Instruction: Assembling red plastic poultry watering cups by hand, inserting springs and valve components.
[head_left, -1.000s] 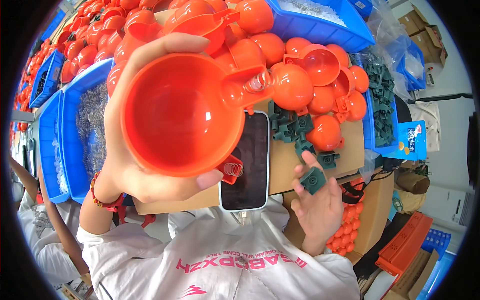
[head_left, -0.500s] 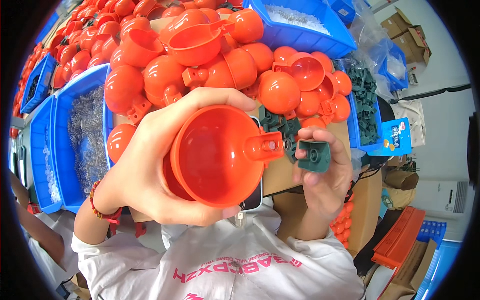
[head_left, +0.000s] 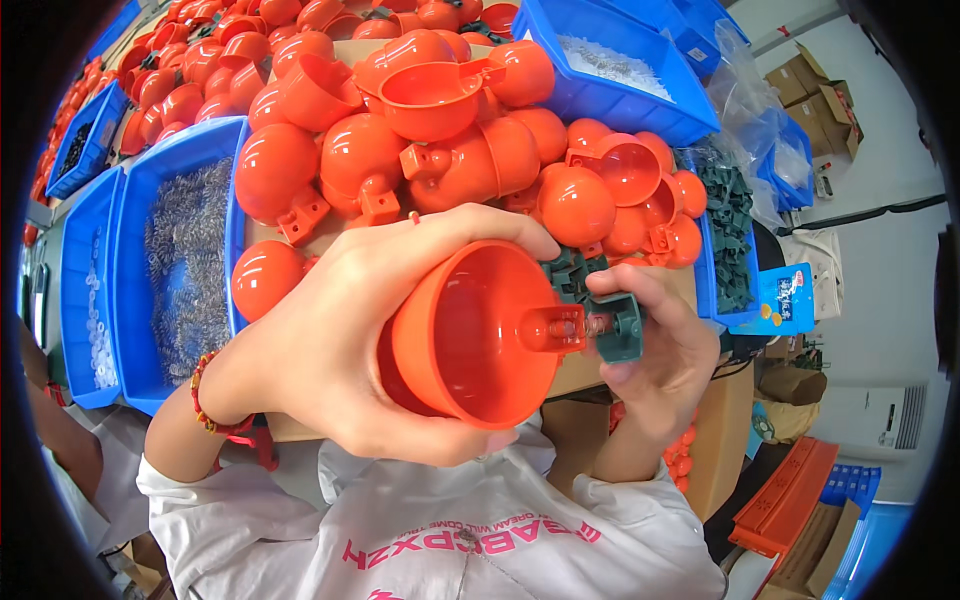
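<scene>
My left hand (head_left: 320,370) is wrapped round a glossy orange-red plastic cup (head_left: 490,345), its open mouth tilted up. More red plastic shows beneath the rim by my palm; whether it is a second cup, I cannot tell. The cup's square side socket (head_left: 562,328) points right. Between fingers and thumb, my right hand (head_left: 672,350) pinches a dark green plastic piece (head_left: 622,335) close against that socket. A thin metal spring (head_left: 597,325) bridges the socket and the green piece. Behind my hands, several more green pieces (head_left: 572,275) lie on the table.
Orange-red cups (head_left: 360,150) are heaped across the table. To the left stand blue bins of springs (head_left: 190,275) and small white rings (head_left: 92,330). A bin of green pieces (head_left: 728,225) sits at right, and one of small clear parts (head_left: 618,65) at the back.
The green piece has come left and up against the cup's socket, with the spring now between them. The cup has shifted right and down and turned slightly. The whole view has shifted a little.
</scene>
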